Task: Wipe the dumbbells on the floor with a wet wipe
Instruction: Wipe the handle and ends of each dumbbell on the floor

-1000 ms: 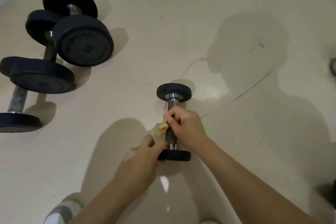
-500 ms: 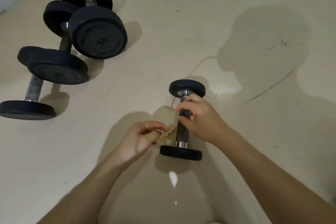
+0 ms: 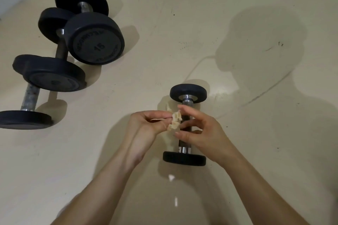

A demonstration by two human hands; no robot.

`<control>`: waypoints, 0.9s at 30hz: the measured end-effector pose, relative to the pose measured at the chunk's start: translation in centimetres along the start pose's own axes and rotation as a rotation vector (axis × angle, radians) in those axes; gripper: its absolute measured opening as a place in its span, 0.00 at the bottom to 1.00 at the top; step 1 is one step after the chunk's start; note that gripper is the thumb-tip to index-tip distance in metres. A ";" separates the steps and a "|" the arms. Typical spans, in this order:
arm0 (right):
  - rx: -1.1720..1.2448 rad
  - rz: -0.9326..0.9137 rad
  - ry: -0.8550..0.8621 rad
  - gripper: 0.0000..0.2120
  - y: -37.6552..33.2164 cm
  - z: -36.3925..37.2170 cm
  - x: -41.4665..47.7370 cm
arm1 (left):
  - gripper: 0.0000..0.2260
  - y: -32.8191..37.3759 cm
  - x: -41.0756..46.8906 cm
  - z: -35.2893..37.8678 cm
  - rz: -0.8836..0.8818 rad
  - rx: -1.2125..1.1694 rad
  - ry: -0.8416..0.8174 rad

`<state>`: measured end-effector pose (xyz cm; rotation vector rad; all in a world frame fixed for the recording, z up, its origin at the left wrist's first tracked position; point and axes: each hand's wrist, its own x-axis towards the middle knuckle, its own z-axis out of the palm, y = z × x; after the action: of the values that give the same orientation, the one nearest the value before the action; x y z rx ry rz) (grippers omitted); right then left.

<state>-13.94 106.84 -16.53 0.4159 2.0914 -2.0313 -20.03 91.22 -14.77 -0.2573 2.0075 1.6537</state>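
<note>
A crumpled yellowish wet wipe (image 3: 174,121) is pinched by the left hand's (image 3: 146,124) fingers beside the small black dumbbell (image 3: 188,92) on the floor (image 3: 237,5). The right hand's (image 3: 201,134) fingers are loosely spread. A fresh fold is best wrapped round the handle (image 3: 184,150).

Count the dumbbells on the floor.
4. Small dumbbell at centre; three larger at left: 15-marked dumbbell, middle dumbbell beside it, long-handled dumbbell at the left edge.

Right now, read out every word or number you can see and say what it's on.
"15": end face of the large dumbbell.
Curved lettering around that face: too blurred to read.
Mark on the middle dumbbell: too small to read.
On the small dumbbell: none visible.
</note>
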 end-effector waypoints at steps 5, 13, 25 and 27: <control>0.129 -0.018 0.347 0.05 0.8 -0.2 0.8 | 0.06 -0.1 -1.7 2.0 0.031 0.103 -0.056; -0.613 -0.331 0.489 0.06 3.5 -1.3 5.1 | 0.14 -1.7 -3.6 0.8 0.261 0.860 -0.378; -0.403 -0.255 0.444 0.06 3.7 0.3 5.1 | 0.19 -3.4 -3.7 -1.1 0.306 0.727 -0.248; -0.365 -0.221 0.434 0.04 3.5 0.2 4.8 | 0.20 -3.7 -3.9 -1.0 0.323 0.739 -0.230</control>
<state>-17.32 107.05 -21.45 0.6278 2.8142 -1.7159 -15.32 88.73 -15.82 0.5180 2.3898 0.9303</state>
